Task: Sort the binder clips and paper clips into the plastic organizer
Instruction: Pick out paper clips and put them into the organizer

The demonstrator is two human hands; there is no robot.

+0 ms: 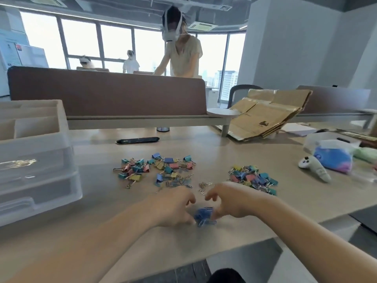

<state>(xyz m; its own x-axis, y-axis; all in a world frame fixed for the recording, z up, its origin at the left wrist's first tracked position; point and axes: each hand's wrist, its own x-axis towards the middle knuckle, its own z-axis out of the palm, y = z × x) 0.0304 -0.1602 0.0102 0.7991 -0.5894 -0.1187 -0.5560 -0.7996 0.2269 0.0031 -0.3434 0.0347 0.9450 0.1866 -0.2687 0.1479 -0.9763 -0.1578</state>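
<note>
Crowding in at lower centre, the left hand (173, 207) and right hand (230, 201) curl their fingers round a blurred bunch of blue clips (204, 216) lying between them on the table (244, 152), plastic organizer (51, 176) at far left.

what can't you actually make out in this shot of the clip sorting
Head view: blue clips between left hand and right hand are blurred and partly covered by fingers; count and grip unclear.
Head view: plastic organizer is cut off by the left edge; frosted drawer fronts hide the contents except a gold glint.
Head view: loose paper clips too small to count.
</note>
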